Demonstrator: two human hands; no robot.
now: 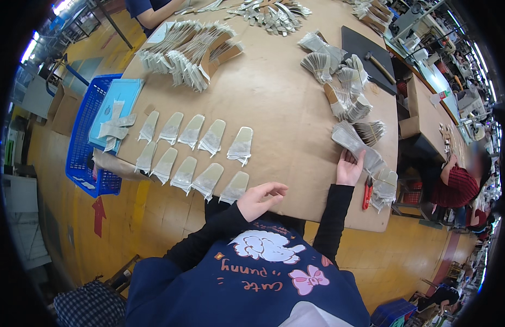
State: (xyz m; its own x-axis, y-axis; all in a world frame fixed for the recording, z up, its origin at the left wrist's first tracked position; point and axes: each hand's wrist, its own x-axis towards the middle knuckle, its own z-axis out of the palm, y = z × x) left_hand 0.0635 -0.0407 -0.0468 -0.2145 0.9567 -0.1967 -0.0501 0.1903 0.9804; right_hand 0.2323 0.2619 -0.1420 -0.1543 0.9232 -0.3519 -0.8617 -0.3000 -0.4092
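My right hand (349,170) is at the right side of the table, palm up, its thumb apart from the fingers. Its fingertips touch or lie very close to the edge of a curved grey fabric-like piece (357,140) in a pile; whether they grip it is hard to see. Over the near table edge, my left hand (261,200) is open, fingers slightly bent, holding nothing. Beside it lies a tapered beige-and-grey piece (235,187), the nearest of several in two rows. Red-handled cutters (367,193) lie just right of my right forearm, by a smaller grey bundle (383,189).
Large bundles of tan-and-white pieces (193,54) stand at the far left. More grey bundles (347,90) line the right side, near a black board (361,46) with a hammer (380,66). A blue basket (78,147) adjoins the left edge. Another person's arm (157,15) shows across the table.
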